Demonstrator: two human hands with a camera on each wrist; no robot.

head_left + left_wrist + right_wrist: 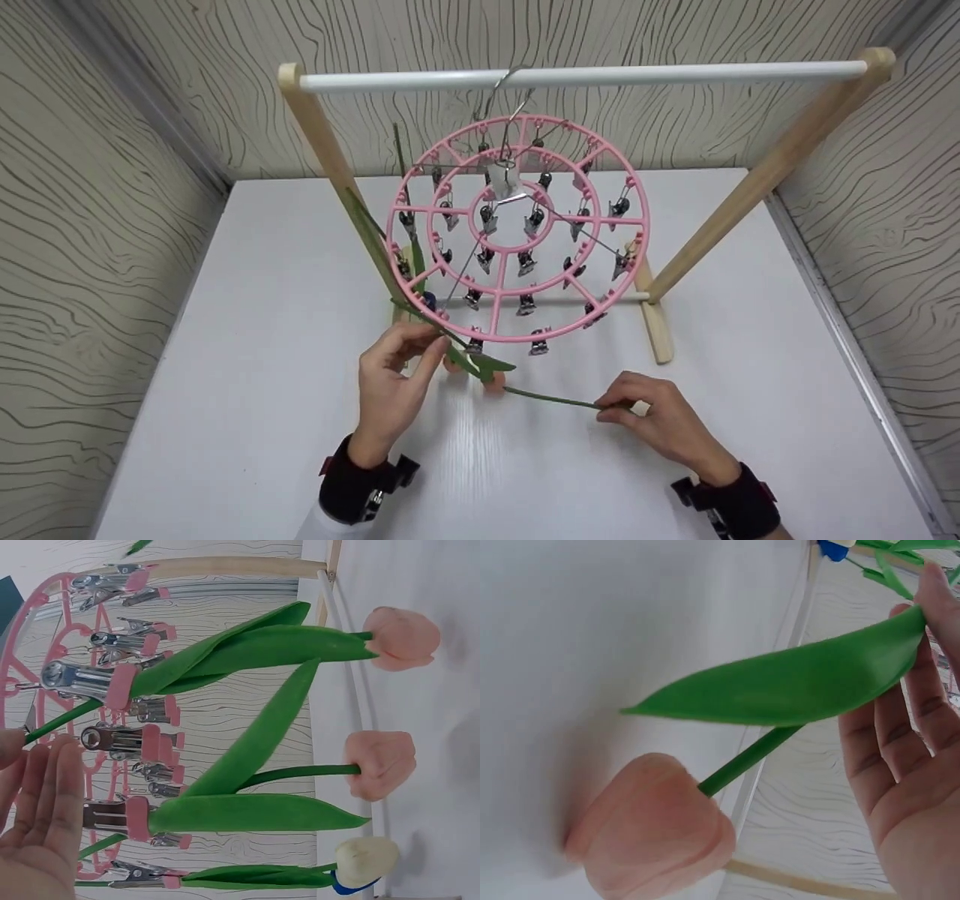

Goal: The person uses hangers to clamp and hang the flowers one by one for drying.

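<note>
White table (247, 360) carries a wooden rack w/ white rail (585, 76) near its far edge; from the rail hangs a pink round clip hanger (517, 229), approx. centred over the table. Artificial tulips hang head-down from clips on the hanger's left/near side, seen in the left wrist view: two peach heads (401, 637) and a white one (365, 861). Left hand (390, 382) is up at the hanger's near-left rim, fingers fairly straight, fingertips at a green stem (420, 315) by a clip; whether it actually pinches it can't be told. Right hand (660, 420), toward the near-right of the table, pinches the stem end of a loose peach tulip (652, 832), flower head low over the table, stem lying roughly level. Risk, as a judgement: hanger swings freely, so a nudge could shake clipped stems loose; a shallow clip bite could drop the tulip. No brands, labels or legible writing visible.
</note>
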